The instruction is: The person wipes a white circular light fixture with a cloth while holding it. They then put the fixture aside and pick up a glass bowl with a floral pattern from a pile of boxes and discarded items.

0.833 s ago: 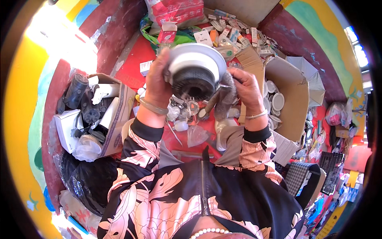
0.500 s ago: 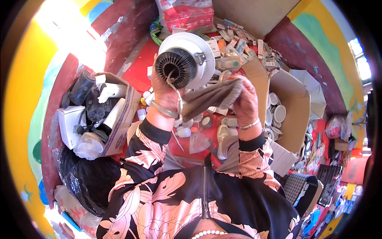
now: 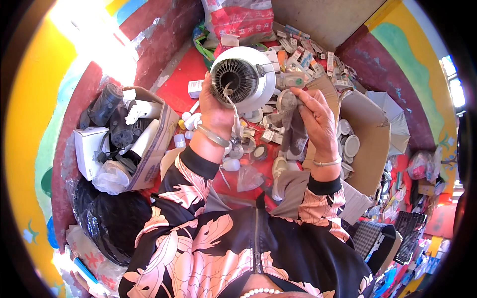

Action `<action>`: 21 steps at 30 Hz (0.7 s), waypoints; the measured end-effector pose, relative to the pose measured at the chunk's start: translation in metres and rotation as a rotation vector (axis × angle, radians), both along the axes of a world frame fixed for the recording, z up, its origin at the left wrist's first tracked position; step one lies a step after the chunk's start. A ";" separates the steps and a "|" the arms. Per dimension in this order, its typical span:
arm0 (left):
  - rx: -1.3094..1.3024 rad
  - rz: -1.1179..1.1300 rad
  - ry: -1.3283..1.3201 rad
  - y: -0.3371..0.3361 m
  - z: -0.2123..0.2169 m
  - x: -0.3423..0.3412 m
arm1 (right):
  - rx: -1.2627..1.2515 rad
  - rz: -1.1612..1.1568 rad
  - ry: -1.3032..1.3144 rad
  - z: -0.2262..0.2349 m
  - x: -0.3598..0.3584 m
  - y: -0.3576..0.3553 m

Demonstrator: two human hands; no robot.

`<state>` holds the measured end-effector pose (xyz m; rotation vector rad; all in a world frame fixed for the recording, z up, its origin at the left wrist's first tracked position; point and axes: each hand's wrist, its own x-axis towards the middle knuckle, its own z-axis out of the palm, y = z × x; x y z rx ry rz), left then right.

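My left hand (image 3: 214, 110) is closed around a round recessed downlight (image 3: 237, 79). The light has a white rim, a black finned heat sink facing up, a spring clip on its right side and a white cable hanging over my wrist. To the right, my right hand (image 3: 318, 119) pinches a grey-brown cloth (image 3: 295, 130) between thumb and fingers. The cloth hangs down, apart from the light. Beneath both hands, small boxes, bottles and round lamp parts lie heaped on a red floor covering (image 3: 174, 82).
On the left stands a cardboard box (image 3: 164, 134) of black and white fittings beside a black plastic bag (image 3: 112, 223). An open carton (image 3: 370, 129) with white discs is at right. A printed sack (image 3: 238, 22) stands at the back, near piled small boxes (image 3: 313, 59).
The downlight has shifted right and slightly down, its heat sink turning more toward me. The cloth, formerly stretched sideways near the light's cable, now hangs from my right hand, further right.
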<state>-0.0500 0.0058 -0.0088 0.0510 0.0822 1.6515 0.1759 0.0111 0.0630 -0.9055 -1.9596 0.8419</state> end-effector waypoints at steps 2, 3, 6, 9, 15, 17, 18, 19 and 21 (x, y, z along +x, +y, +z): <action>0.042 -0.048 -0.044 0.000 -0.003 0.000 | -0.014 0.008 -0.014 0.009 0.003 -0.006; 0.038 -0.059 -0.059 0.001 -0.004 0.000 | -0.038 0.029 0.032 0.018 0.003 -0.011; 0.001 -0.058 -0.037 0.000 -0.005 0.000 | -0.085 0.159 0.128 0.014 0.015 -0.010; -0.049 -0.041 -0.010 0.004 -0.010 0.002 | 0.018 -0.043 0.143 0.010 0.006 -0.011; -0.080 -0.027 0.060 0.003 -0.007 0.011 | 0.129 -0.223 -0.004 0.017 -0.015 -0.023; -0.106 -0.010 0.065 0.002 -0.003 0.015 | 0.194 -0.261 -0.028 0.015 -0.019 -0.023; -0.123 0.007 0.082 0.003 -0.004 0.016 | 0.227 -0.279 -0.039 0.014 -0.022 -0.023; -0.140 0.024 0.100 0.004 -0.005 0.017 | 0.195 -0.298 -0.032 0.014 -0.023 -0.024; -0.178 0.056 0.142 0.003 -0.001 0.021 | 0.069 -0.285 -0.028 0.013 -0.023 -0.024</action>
